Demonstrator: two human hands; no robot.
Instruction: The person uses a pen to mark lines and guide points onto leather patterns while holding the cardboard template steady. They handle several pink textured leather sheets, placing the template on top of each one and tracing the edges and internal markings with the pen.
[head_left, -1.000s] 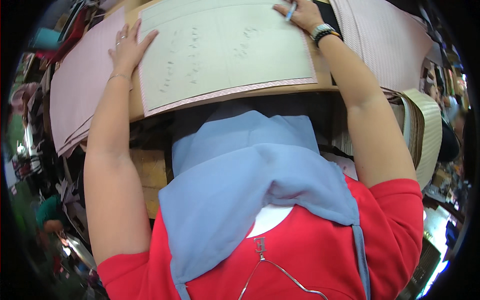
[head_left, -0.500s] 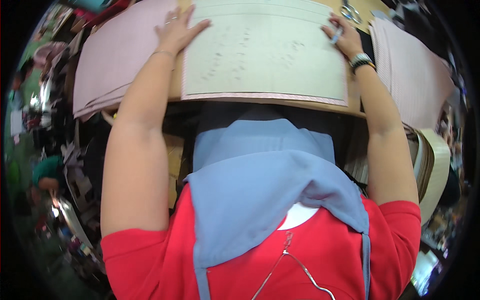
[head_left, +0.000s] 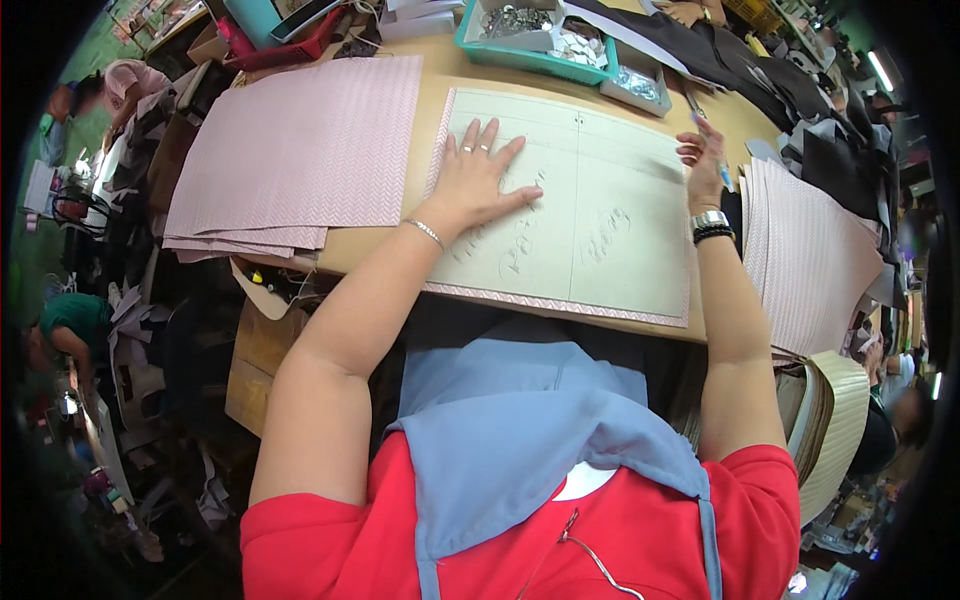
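Note:
A pale green board [head_left: 625, 275] with pencil-like marks and ruled lines lies on a pink patterned sheet [head_left: 560, 301], whose edge shows along the near and left sides. My left hand [head_left: 478, 185] rests flat on the board's left half, fingers spread, holding nothing. At the board's right edge, my right hand [head_left: 705, 165] has its fingers curled around a slim blue-and-white pen [head_left: 727, 178]. Part of the pen is hidden by the fingers.
Pink patterned sheets [head_left: 300, 150] are stacked to the left, and another stack [head_left: 805, 235] lies to the right. Beyond the board stand a teal tray [head_left: 535, 62] and a small box of metal parts [head_left: 638, 85]. Dark material [head_left: 690, 50] and another person's hand [head_left: 685, 12] are at the far side.
My left hand has shifted from the board's left edge onto its surface. The right hand stays at the right edge with the pen. The view has tilted, showing more of the table's far side.

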